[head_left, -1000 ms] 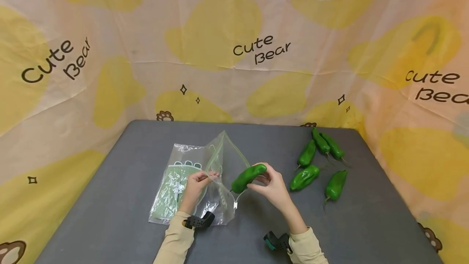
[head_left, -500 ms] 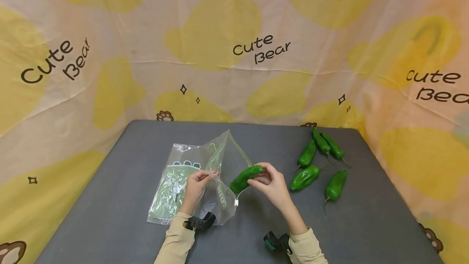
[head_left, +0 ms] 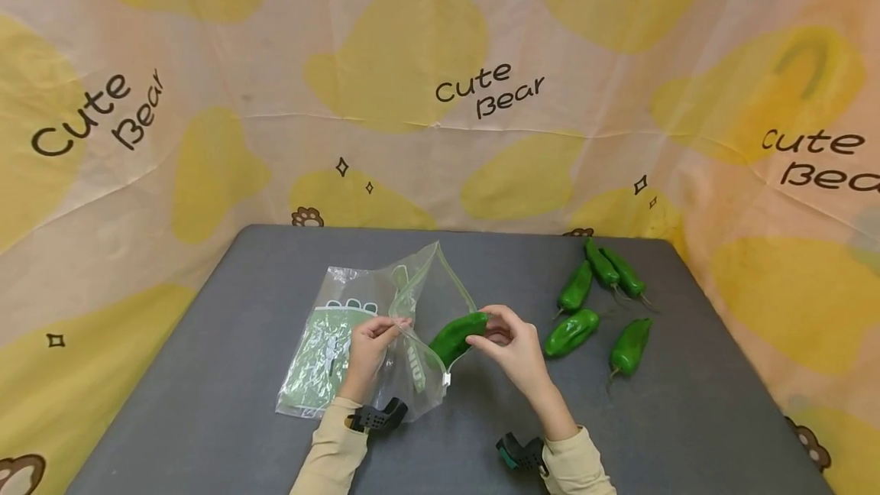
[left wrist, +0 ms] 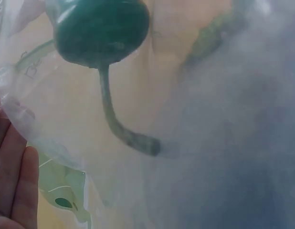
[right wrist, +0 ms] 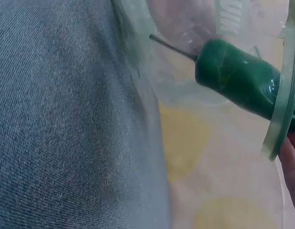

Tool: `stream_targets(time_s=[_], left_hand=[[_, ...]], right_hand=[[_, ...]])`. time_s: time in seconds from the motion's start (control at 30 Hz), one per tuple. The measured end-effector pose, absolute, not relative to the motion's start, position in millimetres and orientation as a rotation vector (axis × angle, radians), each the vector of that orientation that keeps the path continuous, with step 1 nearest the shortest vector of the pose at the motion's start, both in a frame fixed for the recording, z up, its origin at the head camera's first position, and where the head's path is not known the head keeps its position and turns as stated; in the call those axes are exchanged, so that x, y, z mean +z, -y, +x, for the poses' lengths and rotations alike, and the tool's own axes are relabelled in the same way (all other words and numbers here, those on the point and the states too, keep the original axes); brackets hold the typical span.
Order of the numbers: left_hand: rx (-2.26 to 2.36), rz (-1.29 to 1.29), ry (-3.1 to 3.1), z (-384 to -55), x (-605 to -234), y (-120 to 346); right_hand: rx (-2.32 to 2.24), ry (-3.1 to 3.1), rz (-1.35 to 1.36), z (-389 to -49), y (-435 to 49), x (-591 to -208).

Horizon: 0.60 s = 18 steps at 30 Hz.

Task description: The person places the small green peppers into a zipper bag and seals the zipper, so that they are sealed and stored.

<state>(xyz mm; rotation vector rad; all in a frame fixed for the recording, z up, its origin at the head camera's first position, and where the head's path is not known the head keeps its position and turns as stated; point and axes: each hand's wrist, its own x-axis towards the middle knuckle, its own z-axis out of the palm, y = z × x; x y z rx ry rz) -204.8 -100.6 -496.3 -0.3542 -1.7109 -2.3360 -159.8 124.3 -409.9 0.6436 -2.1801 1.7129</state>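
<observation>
Right hand [head_left: 516, 354] pinched a green pepper [head_left: 455, 338], thumb and fingertips on its blunt end, forearm angled up from lower right of the clear bag [head_left: 429, 386]; pepper's stem end sat inside the bag's mouth. Left hand [head_left: 367, 350] pinched the bag's left rim. Five loose peppers [head_left: 572, 333] lay right of the bag.

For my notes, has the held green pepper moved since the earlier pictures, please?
Yes, the held green pepper has moved left, farther from the loose green peppers.
</observation>
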Motion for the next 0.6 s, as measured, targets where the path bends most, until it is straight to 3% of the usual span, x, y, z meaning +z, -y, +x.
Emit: stream_targets(time_s=[0.33,0.6], left_hand=[[-2.349,-0.549,1.570,-208.4,-499.6,100.7],[-2.350,-0.531,1.617,-203.5,-490.8,100.0]], right_hand=[[1.692,2.195,0.636,-159.5,-122.9,-407.6],[1.634,2.196,0.710,-159.6,-124.4,-409.2]])
